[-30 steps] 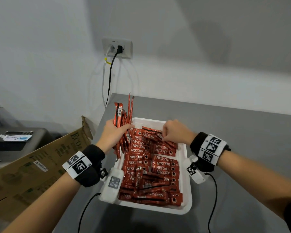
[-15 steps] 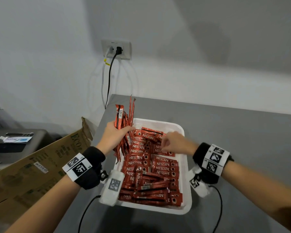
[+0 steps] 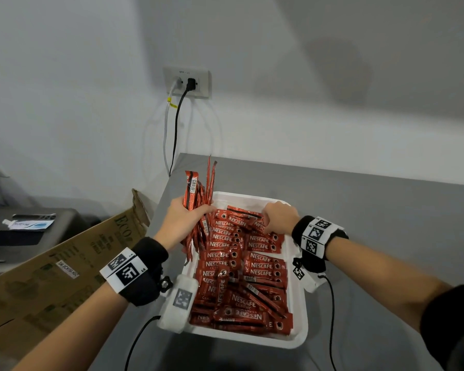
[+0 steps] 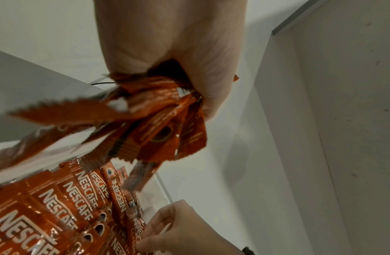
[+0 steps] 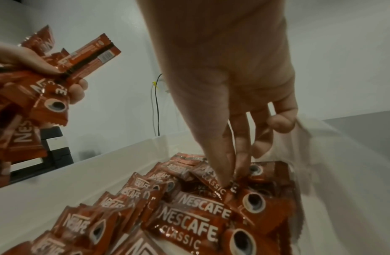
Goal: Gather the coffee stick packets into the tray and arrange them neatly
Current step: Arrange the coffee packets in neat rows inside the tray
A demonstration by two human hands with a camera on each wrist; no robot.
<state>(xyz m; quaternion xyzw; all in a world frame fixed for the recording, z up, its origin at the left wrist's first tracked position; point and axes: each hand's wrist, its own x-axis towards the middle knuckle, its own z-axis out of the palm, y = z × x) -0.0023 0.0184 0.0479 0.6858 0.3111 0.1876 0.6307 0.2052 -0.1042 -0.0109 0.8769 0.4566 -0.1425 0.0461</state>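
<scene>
Spanning a white-walled corner, grey counter (image 3: 373, 210); left hand (image 3: 181, 223) gripping packets (image 3: 198, 207), right hand (image 3: 280, 218) pinching one.

I see one white tray (image 3: 299, 311), dozens of Nescafé stick packets (image 3: 261, 265), one cardboard box (image 3: 65, 266), one wall socket (image 3: 187, 82).

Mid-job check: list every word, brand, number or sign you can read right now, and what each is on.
"NESCAFE CLASSIC": red foil coffee stick packets in the white plastic tray.
"NESCAFE": partly showing on the bunch of red packets gripped by the left hand.
"ECO": brown cardboard box; its white sticker is blurred.
Grey wall socket label: too small to read.
Wristband squares: coded patterns, not words.
</scene>
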